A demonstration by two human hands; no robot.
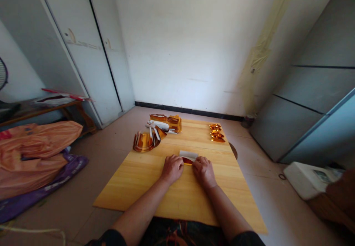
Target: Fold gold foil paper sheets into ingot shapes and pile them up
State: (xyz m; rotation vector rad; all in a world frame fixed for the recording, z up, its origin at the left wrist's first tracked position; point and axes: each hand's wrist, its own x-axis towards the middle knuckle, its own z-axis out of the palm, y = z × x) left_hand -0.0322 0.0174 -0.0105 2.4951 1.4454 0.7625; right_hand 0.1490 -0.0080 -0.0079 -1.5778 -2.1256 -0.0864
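Note:
Near the middle of the wooden table (144,187), a small sheet of gold foil paper (188,158) with a pale back lies between my hands, its far part curled up. My left hand (173,168) has its fingers bent and pressed together on the sheet's left end. At the right end, my right hand (204,170) grips it the same way. Both sets of fingertips are partly hidden. To the left stands a curved bundle of gold sheets (144,140). Behind it are further stacked gold and white sheets (166,123). Several folded shiny gold pieces (217,133) sit in a row at the far right.
A grey cabinet (102,54) stands at the left and a grey refrigerator (310,76) at the right. Orange and purple bags (39,157) lie left of the table. A white box (305,179) is on the floor at the right.

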